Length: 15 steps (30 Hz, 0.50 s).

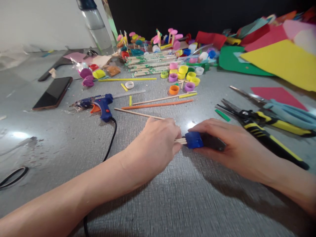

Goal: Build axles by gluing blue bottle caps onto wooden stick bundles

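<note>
Low over the middle of the table, my left hand (158,141) is closed around thin wooden sticks (181,141), whose pale ends stick out to the right. Those ends meet a blue bottle cap (194,140); whether they sit inside it or only touch it I cannot tell. My right hand (222,141) grips the cap between thumb and fingers from the right. A longer wooden stick (138,113) runs toward my left knuckles, and its near end is hidden by the hand. Just beyond lies an orange stick (158,104).
A blue glue gun (106,107) with a black cord (112,138) and a phone (53,93) lie left. Pliers (259,125) and scissors (274,107) lie right. Coloured caps (174,89), wrapped chopsticks (150,62), felt sheets (283,62) and a water bottle (95,29) stand or lie behind.
</note>
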{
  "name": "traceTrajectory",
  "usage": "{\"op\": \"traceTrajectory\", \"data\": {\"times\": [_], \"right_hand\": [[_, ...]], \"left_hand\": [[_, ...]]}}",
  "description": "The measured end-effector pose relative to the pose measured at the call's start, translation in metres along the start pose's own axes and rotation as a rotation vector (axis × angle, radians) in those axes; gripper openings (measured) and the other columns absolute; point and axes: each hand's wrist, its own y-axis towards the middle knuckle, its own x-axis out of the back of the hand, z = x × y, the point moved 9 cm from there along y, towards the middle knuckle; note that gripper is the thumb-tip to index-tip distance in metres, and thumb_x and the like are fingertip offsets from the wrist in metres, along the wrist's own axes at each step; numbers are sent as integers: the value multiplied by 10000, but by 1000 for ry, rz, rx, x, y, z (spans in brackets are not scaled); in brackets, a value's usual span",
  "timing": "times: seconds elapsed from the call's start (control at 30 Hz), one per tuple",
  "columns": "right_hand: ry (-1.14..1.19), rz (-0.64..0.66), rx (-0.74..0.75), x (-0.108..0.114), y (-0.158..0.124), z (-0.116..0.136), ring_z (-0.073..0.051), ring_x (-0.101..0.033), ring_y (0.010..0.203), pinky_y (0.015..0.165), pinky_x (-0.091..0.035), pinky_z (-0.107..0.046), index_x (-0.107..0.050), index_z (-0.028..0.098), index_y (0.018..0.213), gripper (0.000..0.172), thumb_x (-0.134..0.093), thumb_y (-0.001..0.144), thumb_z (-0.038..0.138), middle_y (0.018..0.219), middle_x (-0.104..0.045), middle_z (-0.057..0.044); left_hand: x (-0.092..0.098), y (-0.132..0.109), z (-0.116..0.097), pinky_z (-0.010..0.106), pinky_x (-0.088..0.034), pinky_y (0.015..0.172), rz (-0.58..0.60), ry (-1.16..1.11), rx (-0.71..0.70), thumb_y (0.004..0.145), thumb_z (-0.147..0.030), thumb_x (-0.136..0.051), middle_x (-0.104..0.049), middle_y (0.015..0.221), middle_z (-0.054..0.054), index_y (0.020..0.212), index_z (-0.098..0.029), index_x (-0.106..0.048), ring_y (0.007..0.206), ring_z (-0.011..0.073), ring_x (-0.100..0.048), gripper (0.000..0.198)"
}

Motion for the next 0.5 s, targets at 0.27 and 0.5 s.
{"op": "traceTrajectory", "data": {"times": [0.27, 0.5], "right_hand": [[17, -21, -7, -1, 0, -1, -236, -606, 988, 823, -478, -383, -644, 232, 1163, 190, -672, 977, 256, 1062, -669, -42], [76, -47, -35, 1, 2, -2, -226, -615, 979, 819, -487, -369, -667, 252, 1146, 191, -694, 969, 320, 1048, -684, -23]], "left_hand": [[0, 0, -3, 345, -413, 751, -1, 30, -30, 969, -227, -637, -650, 798, 35, 760, -141, -712, 754, 171, -574, 238], [1, -1, -3, 343, -412, 755, -28, 28, -40, 964, -209, -654, -643, 823, 32, 815, -138, -739, 769, 171, -573, 186]]}}
